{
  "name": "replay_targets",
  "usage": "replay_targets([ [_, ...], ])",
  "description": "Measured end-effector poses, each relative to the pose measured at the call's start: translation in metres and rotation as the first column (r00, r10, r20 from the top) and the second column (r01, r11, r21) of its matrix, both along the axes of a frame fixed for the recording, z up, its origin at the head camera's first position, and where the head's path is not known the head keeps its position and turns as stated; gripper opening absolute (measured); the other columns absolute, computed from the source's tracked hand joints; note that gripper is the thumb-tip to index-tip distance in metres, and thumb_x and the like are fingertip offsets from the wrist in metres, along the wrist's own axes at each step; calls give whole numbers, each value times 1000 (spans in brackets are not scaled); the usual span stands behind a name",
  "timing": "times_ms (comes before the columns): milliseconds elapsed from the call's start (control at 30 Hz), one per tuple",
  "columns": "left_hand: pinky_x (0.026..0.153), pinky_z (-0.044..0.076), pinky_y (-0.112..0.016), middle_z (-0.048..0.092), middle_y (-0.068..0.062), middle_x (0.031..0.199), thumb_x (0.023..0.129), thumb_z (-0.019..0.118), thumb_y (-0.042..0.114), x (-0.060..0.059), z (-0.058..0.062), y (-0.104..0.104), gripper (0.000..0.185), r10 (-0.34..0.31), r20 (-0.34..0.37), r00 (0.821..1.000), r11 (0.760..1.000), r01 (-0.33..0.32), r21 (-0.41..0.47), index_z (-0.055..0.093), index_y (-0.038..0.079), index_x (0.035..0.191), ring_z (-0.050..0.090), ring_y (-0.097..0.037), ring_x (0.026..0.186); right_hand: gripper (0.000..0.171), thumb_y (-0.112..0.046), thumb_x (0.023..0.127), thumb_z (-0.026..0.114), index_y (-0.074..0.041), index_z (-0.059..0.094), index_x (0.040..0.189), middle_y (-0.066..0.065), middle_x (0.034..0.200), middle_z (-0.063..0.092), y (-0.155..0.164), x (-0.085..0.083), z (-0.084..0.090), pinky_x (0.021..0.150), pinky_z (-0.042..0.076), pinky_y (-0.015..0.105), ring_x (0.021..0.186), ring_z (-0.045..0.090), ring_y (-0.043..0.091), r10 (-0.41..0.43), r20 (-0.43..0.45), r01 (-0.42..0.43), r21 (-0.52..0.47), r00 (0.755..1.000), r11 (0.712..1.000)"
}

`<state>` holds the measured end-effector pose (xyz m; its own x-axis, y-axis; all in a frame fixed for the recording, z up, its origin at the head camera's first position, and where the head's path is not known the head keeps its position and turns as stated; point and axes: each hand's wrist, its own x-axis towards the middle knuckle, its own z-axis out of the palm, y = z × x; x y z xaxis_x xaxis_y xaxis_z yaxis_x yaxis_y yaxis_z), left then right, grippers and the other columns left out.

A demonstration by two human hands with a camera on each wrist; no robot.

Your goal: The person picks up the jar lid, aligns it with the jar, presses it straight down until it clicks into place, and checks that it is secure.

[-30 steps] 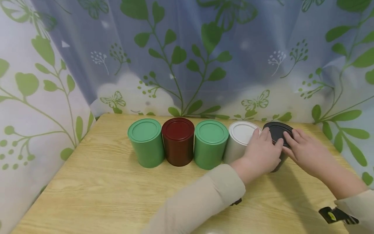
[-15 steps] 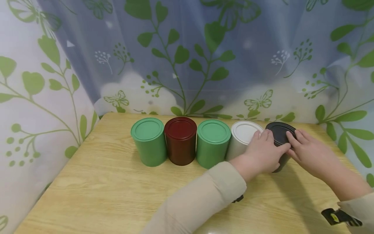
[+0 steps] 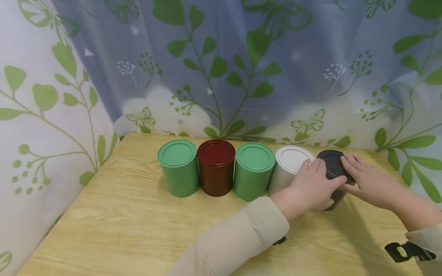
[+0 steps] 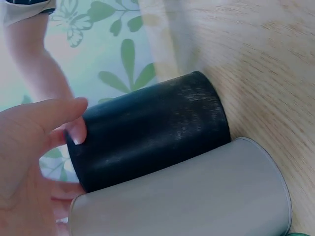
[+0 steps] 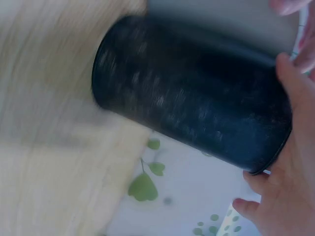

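Gripping the black tin (image 3: 334, 168) at the right end of the row on the desk (image 3: 131, 230), both hands curl their fingers round it (no label or writing shows). Since a second ago the right hand (image 3: 367, 180) has slid further over the lid; the left hand (image 3: 310, 188) stays beside the white tin (image 3: 288, 165).

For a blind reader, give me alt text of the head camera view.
Both hands, left hand and right hand, grip a black tin at the right end of a row: green, dark red, green, white tin, on a wooden table.
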<state>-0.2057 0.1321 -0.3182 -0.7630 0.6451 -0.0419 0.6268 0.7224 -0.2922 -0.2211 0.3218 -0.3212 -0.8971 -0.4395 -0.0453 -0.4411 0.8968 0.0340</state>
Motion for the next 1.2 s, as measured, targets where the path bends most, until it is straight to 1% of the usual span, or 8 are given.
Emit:
replay_targets([
  [167, 107, 22, -37, 30, -3, 145, 83, 44, 71, -15, 1, 9, 72, -2, -92, 996, 999, 6, 49, 25, 36, 143, 24, -19, 135, 88, -50, 91, 52, 13, 19, 142, 35, 145, 16, 0, -1, 1, 99, 19, 65, 132, 11, 53, -14, 44, 16, -58, 999, 998],
  [300, 112, 14, -31, 7, -3, 155, 82, 38, 73, -29, 1, 18, 90, 31, 8, 999, 999, -31, -15, 2, 28, 150, 7, -14, 140, 89, -52, 91, 51, 11, 18, 143, 34, 145, 17, -4, -1, 1, 100, 18, 64, 133, 12, 50, -19, 47, 22, -70, 999, 997],
  [400, 112, 11, -29, 5, 0, 155, 83, 36, 72, -31, 0, 23, 89, 49, 59, 997, 997, -46, -56, -4, 30, 150, 6, -13, 140, 88, -51, 91, 51, 10, 16, 144, 33, 147, 14, -3, 2, -1, 102, 14, 64, 135, 8, 47, -21, 64, 28, -111, 998, 993],
  [533, 112, 10, -28, 5, 1, 155, 87, 32, 69, -28, -2, 28, 80, 55, 58, 997, 996, -51, -69, 0, 32, 150, 5, -13, 140, 86, -48, 93, 50, 14, 16, 142, 36, 145, 14, 0, 10, -4, 104, 10, 63, 135, 8, 48, -17, 40, 22, -110, 999, 994],
  [733, 112, 6, -27, 3, 2, 156, 89, 30, 66, -28, -1, 33, 75, 89, 40, 995, 993, -86, -76, 3, 32, 150, 1, -12, 141, 76, -41, 97, 46, 21, 25, 136, 43, 139, 18, -5, 13, -4, 103, 15, 62, 128, 16, 56, 15, -44, -14, 21, 999, 1000],
  [900, 112, 7, -31, 10, 2, 155, 91, 29, 64, -23, -6, 30, 75, 80, -59, 995, 991, -86, -104, 8, 23, 151, 9, -12, 140, 75, -44, 97, 44, 20, 31, 134, 48, 134, 19, -15, 10, -1, 99, 22, 63, 123, 20, 61, 16, -16, -14, 110, 1000, 994],
  [1033, 112, 10, -34, 15, 1, 154, 93, 34, 61, -14, -12, 12, 74, 91, -128, 988, 996, -92, -4, 14, 19, 151, 13, -12, 139, 70, -44, 98, 40, 10, 27, 142, 50, 131, 21, -22, 10, 0, 95, 27, 66, 120, 24, 62, 13, -52, -6, 135, 999, 991],
  [1200, 111, 17, -35, 17, -2, 154, 92, 39, 59, 11, -15, -27, 71, 24, -133, 991, 995, -11, 103, 24, 18, 149, 15, -15, 139, 66, -36, 100, 41, -14, 6, 151, 52, 126, 27, -23, 10, 1, 92, 31, 65, 117, 30, 62, 56, -120, -38, 151, 991, 988],
])
